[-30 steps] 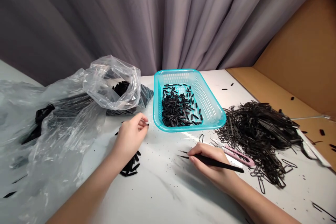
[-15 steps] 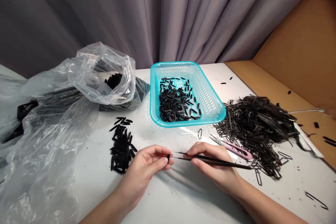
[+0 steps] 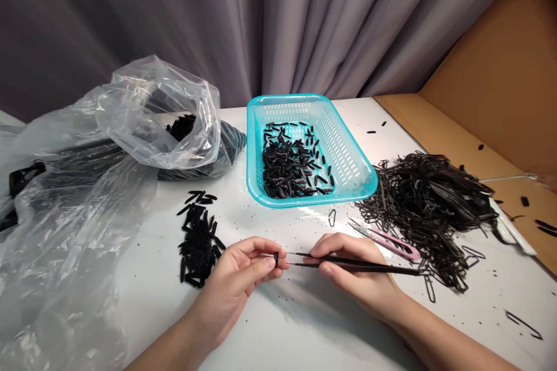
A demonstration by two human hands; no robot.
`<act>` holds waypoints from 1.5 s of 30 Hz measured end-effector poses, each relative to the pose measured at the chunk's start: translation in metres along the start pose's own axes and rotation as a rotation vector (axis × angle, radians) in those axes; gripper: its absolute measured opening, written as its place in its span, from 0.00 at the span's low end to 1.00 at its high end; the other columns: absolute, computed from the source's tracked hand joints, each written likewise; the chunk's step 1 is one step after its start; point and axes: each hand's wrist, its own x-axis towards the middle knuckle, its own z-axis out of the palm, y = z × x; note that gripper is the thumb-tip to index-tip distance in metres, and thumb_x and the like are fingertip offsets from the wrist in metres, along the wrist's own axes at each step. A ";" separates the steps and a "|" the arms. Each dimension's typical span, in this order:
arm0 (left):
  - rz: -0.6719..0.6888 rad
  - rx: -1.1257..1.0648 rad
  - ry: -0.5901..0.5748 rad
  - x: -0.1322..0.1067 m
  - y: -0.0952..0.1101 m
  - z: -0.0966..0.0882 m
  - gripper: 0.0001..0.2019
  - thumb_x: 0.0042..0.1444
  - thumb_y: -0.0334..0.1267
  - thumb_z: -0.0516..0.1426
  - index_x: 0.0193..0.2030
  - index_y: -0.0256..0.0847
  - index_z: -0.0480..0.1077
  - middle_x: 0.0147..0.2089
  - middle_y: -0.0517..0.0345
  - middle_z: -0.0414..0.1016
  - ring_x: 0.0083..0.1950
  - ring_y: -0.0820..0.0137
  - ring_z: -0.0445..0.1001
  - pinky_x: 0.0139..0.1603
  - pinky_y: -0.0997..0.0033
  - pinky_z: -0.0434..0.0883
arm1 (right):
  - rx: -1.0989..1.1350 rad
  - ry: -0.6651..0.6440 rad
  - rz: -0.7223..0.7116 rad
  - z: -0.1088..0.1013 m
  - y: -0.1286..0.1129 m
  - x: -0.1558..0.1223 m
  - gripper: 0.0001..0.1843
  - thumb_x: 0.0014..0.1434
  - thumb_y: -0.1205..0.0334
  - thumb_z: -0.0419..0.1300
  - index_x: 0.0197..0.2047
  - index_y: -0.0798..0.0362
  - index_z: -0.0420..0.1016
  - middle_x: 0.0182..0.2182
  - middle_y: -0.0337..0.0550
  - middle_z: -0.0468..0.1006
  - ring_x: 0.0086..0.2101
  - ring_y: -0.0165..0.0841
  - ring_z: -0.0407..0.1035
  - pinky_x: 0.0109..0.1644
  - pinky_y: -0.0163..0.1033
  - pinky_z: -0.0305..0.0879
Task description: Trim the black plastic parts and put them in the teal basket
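Observation:
Between the thumb and fingers of my left hand (image 3: 243, 278) is pinched a small black strip-like piece (image 3: 276, 259), its end showing at the fingertips. My right hand (image 3: 357, 266) grips long black tweezers (image 3: 369, 267), whose slim tips are apart and point left at that piece. The tips reach close to my left fingertips; contact is too fine to tell. Left of my left hand lies a pile of similar black pieces (image 3: 200, 243). Small scissors with pink handles (image 3: 395, 245) rest beyond my right hand.
A turquoise plastic basket (image 3: 368, 186) holding many black pieces stands ahead. To the right lies a tangled heap of thin black loops (image 3: 435, 203). A clear plastic bag (image 3: 169, 145) with black contents sits at left. Cardboard (image 3: 500, 69) edges the right side.
The tweezers' tips have come slightly closer to the black piece, and my left hand has shifted a little left. The camera view has moved slightly.

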 end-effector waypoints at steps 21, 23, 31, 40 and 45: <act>-0.014 -0.065 -0.066 -0.002 -0.004 0.001 0.06 0.52 0.25 0.59 0.38 0.36 0.70 0.42 0.55 0.76 0.42 0.75 0.71 0.44 0.78 0.68 | 0.094 -0.093 -0.025 0.003 0.002 -0.001 0.06 0.56 0.68 0.59 0.38 0.51 0.74 0.31 0.41 0.76 0.31 0.29 0.70 0.33 0.35 0.64; -0.007 -0.053 -0.074 -0.002 -0.005 0.000 0.07 0.53 0.26 0.59 0.38 0.36 0.70 0.42 0.55 0.76 0.42 0.74 0.71 0.44 0.78 0.68 | 0.082 -0.098 -0.046 0.003 0.001 0.000 0.07 0.56 0.69 0.58 0.38 0.51 0.74 0.32 0.41 0.76 0.32 0.29 0.70 0.34 0.35 0.64; 0.003 -0.028 -0.073 -0.001 -0.004 0.001 0.08 0.52 0.26 0.59 0.39 0.37 0.70 0.40 0.56 0.76 0.42 0.74 0.72 0.44 0.78 0.68 | -0.065 -0.123 -0.186 0.000 -0.003 0.000 0.09 0.55 0.73 0.58 0.40 0.55 0.72 0.33 0.43 0.76 0.34 0.29 0.70 0.37 0.36 0.67; -0.011 -0.021 -0.055 -0.001 -0.004 0.002 0.07 0.51 0.27 0.60 0.38 0.37 0.70 0.40 0.56 0.76 0.40 0.76 0.71 0.42 0.79 0.68 | -0.122 -0.130 -0.290 0.002 -0.007 0.002 0.09 0.54 0.74 0.58 0.40 0.58 0.71 0.32 0.45 0.76 0.33 0.28 0.70 0.36 0.34 0.68; -0.012 -0.017 -0.058 -0.002 -0.005 0.001 0.08 0.50 0.27 0.61 0.38 0.37 0.71 0.39 0.56 0.76 0.41 0.75 0.72 0.43 0.78 0.68 | -0.130 -0.129 -0.294 0.001 -0.006 0.002 0.09 0.55 0.73 0.58 0.40 0.57 0.71 0.32 0.45 0.76 0.33 0.28 0.70 0.36 0.34 0.68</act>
